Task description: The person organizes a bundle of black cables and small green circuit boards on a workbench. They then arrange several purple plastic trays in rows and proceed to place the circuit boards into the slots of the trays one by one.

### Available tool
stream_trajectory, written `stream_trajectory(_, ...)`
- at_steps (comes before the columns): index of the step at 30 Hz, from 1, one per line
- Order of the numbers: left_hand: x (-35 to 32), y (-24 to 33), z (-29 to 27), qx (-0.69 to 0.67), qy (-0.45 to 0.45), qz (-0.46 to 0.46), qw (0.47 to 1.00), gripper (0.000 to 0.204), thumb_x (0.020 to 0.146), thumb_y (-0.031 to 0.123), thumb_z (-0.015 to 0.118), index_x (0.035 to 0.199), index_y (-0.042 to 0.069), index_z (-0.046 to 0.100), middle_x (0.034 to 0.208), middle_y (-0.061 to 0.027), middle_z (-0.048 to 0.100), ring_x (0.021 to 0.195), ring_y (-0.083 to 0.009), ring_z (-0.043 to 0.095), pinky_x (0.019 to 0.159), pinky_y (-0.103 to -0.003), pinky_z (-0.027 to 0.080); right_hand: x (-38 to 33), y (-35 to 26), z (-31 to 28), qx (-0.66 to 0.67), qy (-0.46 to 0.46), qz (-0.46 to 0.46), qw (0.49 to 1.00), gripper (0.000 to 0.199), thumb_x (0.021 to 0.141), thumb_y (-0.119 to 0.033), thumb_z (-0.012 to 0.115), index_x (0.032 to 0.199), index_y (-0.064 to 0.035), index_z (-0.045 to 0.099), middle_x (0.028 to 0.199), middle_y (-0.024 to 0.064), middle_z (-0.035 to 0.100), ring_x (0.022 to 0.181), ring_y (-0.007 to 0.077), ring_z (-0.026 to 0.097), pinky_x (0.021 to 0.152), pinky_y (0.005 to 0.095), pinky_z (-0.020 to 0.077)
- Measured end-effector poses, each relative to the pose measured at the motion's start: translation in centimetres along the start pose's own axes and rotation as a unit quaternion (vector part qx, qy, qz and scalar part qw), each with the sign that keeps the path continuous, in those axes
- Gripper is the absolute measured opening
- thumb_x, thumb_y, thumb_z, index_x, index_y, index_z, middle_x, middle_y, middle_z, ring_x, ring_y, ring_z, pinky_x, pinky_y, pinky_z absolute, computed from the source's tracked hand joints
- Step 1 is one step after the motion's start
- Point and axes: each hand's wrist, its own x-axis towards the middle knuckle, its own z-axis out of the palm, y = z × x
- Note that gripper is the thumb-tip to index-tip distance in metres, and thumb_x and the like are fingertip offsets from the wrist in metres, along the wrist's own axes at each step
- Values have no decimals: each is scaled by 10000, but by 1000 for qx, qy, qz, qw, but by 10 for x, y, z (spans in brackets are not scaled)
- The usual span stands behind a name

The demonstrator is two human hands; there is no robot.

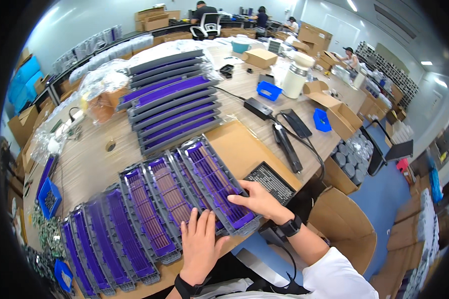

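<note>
A row of grey-framed purple panels with slatted channels lies along the table's near edge. At its right end, my right hand (pixel 263 200) grips the right side of a slatted purple panel (pixel 212 172), thumb on top; its other fingers are partly hidden. This panel partly covers another slatted one on its left. Spread fingers of my left hand (pixel 200 244) rest on the near ends of the panels beside it, holding nothing. Brown strips fill the channels of a nearby panel (pixel 167 187). Panels farther left, such as a plain purple one (pixel 127 239), look smooth inside.
Behind the row stands a tall stack of grey-and-purple panels (pixel 177 107). A black tray of small pieces (pixel 269 182) sits on cardboard at right, near a black corded tool (pixel 287 147). Blue bins (pixel 269 90) and an open carton (pixel 341 117) lie beyond. Other people work farther back.
</note>
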Motion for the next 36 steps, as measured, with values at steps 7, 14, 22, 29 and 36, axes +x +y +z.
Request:
stream_trajectory(7, -1, 1, 2, 7, -4, -4, 1000, 626, 762, 275, 754, 1286, 30, 513, 1339, -137, 467, 1346, -378, 350, 1042, -608, 316, -17, -10, -11, -209, 130, -29, 969, 493, 828, -67, 619, 1309, -20, 524, 1107, 254, 638, 1039, 376, 631, 900, 393, 487)
stream_trajectory(14, 0, 2, -1, 10, -11, -8, 1000, 590, 779, 262, 745, 1276, 33, 526, 1324, -142, 471, 1342, -385, 352, 1041, -612, 312, 10, 12, -42, -322, 165, -74, 929, 484, 830, -63, 642, 1288, 34, 522, 1062, 219, 666, 940, 362, 643, 855, 386, 489)
stream_trajectory(22, -1, 2, -3, 30, -44, -6, 999, 641, 774, 229, 751, 1328, 47, 487, 1403, -133, 424, 1397, -366, 283, 1043, -692, 229, -8, 7, -33, -424, 171, -183, 870, 472, 846, -104, 660, 1266, 60, 522, 1255, 237, 545, 1124, 388, 525, 967, 409, 429)
stream_trajectory(29, -18, -2, -36, 9, -79, -54, 995, 648, 818, 256, 714, 1375, 56, 450, 1478, -133, 353, 1434, -364, 219, 1029, -736, 151, -70, 1, -59, -532, 330, -16, 780, 631, 786, -236, 742, 1312, 7, 492, 1297, 299, 475, 1163, 460, 463, 989, 478, 412)
stream_trajectory(36, -52, -9, -67, -13, -73, -140, 987, 656, 798, 211, 709, 1376, 60, 438, 1499, -131, 333, 1445, -362, 197, 1099, -661, 98, -75, 19, -62, -450, 269, 47, 850, 782, 758, -268, 747, 1405, -20, 385, 1364, 372, 368, 1263, 513, 358, 1067, 505, 341)
